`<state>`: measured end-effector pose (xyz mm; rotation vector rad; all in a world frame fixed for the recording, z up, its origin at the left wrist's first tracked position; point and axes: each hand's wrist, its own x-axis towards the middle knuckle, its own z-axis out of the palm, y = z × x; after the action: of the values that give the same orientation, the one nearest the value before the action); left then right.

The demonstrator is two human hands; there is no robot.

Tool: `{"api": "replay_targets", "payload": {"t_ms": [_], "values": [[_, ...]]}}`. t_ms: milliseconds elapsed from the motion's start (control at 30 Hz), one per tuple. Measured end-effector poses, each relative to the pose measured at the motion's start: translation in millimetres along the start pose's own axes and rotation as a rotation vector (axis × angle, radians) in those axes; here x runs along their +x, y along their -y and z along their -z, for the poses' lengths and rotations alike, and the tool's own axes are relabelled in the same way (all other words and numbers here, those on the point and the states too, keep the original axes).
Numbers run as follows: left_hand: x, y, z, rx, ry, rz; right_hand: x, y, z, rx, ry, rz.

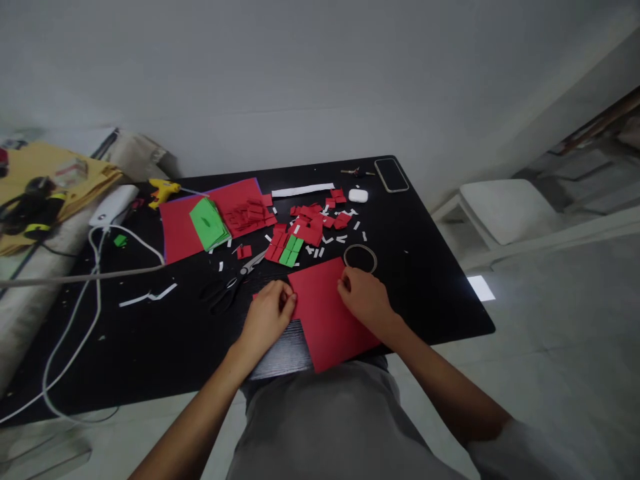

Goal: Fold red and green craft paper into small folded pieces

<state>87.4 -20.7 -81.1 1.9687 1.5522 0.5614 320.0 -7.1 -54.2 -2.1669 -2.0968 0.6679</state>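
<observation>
A large red paper sheet (334, 327) lies at the front of the black table, its lower corner reaching the table's edge. At its upper left side, my left hand (270, 308) is closed, thumb and fingertips pinched on the red paper. More red paper shows under and left of that hand; whether it is a separate piece, I cannot tell. My right hand (367, 297) is closed at the sheet's upper right edge, fingers curled and pinching there. Just beyond this hand lies a tape ring (374, 252). Black-handled scissors (233, 283) rest partly spread, left of the sheet.
Folded red pieces (307, 223), green pieces (291, 251) and white scraps lie beyond the sheet. Farther left are a green paper stack (210, 223), a yellow glue gun (163, 191) and white cables (97, 287). A phone (391, 175) and white case (358, 195) lie back right.
</observation>
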Motion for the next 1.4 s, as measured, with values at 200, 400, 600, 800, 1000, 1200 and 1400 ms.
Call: {"api": "replay_targets", "payload": {"t_ms": [200, 400, 600, 800, 1000, 1200, 1400], "values": [[4.1, -3.3, -1.1, 0.087, 0.001, 0.013, 5.4, 35.1, -6.1, 0.026, 0.016, 0.152], [1.5, -2.0, -1.8, 0.098, 0.006, 0.011, 14.0, 55.3, -17.2, 0.052, 0.029, 0.198], [-1.7, -0.7, -3.7, 0.088, -0.017, -0.007, 15.7, 34.7, -9.1, 0.031, 0.038, 0.114], [0.7, -1.9, -1.9, 0.096, -0.007, 0.004, 12.8, 9.4, 1.3, 0.027, 0.020, 0.006], [7.7, -17.4, 6.5, 0.251, 0.086, 0.072, 13.4, -2.4, 1.1, 0.041, 0.005, -0.038], [28.2, -50.5, -2.6, 0.480, 0.216, 0.152, 12.9, 0.8, 3.6, 0.031, 0.014, -0.027], [39.6, -53.1, -9.5, 0.495, 0.230, 0.203, 12.0, 2.0, 5.7, 0.022, 0.026, -0.020]]}}
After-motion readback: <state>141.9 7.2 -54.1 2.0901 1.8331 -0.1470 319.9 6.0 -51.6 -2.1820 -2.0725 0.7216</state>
